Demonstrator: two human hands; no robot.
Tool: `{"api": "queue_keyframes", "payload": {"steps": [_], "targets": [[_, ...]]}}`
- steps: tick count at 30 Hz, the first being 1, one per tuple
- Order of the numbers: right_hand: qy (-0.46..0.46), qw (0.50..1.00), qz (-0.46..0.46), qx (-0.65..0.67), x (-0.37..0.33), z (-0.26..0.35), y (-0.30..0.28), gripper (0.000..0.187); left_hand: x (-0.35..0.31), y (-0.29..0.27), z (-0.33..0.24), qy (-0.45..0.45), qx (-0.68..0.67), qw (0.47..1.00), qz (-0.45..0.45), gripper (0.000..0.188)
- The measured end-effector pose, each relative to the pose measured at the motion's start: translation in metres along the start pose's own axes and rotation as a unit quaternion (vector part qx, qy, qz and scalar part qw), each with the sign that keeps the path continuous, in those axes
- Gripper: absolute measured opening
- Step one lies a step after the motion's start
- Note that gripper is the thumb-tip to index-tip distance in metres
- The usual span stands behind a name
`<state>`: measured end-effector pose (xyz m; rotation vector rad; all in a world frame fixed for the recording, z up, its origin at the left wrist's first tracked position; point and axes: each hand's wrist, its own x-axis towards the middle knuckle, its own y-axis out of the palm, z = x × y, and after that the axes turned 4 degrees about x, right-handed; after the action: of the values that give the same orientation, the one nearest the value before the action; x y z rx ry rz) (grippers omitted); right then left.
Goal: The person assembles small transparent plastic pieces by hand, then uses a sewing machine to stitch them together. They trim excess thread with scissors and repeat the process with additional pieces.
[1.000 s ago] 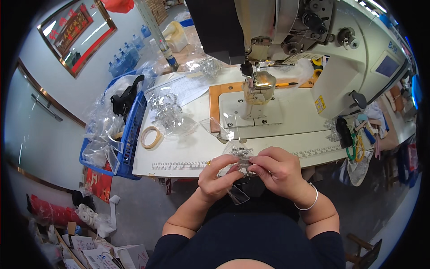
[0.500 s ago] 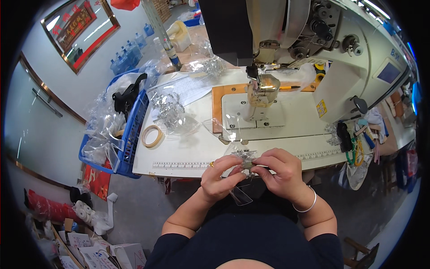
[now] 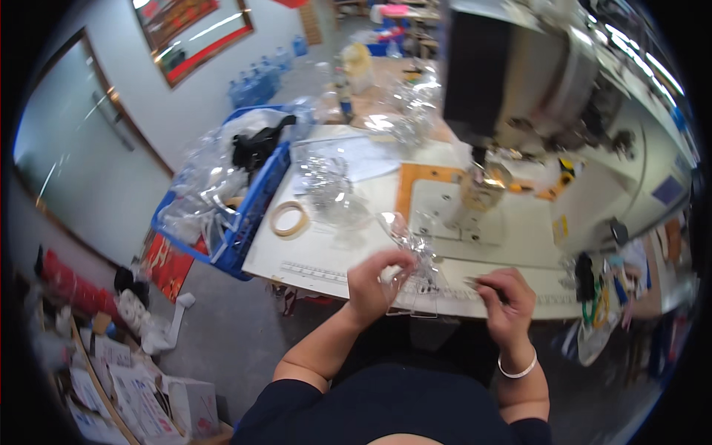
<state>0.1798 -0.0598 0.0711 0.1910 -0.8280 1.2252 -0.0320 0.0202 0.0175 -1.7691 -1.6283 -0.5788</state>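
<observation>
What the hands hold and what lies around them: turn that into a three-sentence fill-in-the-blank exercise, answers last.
1. Of the left hand and the right hand, the one gripping clear plastic is the ____.
2. The bracelet is worn on the person's ____ side.
3. The colour of the basket beside the white table is ____.

Missing words: left; right; blue.

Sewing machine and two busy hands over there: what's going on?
A person is handling clear plastic at the front edge of a white table. The left hand grips the plastic; the right hand, apart from it, pinches a small item too blurred to name. Neither hand touches the sewing machine. A tape roll and a shiny plastic heap lie on the table's left side, beside a blue basket.
</observation>
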Motion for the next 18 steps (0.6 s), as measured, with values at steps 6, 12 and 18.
{"api": "queue_keyframes", "payload": {"steps": [6,12,18], "targets": [[0.142,0.989,-0.023,-0.046,-0.025,-0.052,-0.026,0.008,0.125,-0.1,0.081,-0.228,-0.203,0.934,-0.187,0.062],[0.173,0.974,-0.129,-0.064,-0.046,-0.107,-0.051,0.009,0.216,-0.144,0.077,0.039,0.148,0.96,-0.235,0.041],[0.171,0.969,-0.119,-0.135,-0.051,-0.117,-0.049,0.01,0.203,-0.125,0.076,0.259,0.58,0.76,-0.138,0.029]]}}
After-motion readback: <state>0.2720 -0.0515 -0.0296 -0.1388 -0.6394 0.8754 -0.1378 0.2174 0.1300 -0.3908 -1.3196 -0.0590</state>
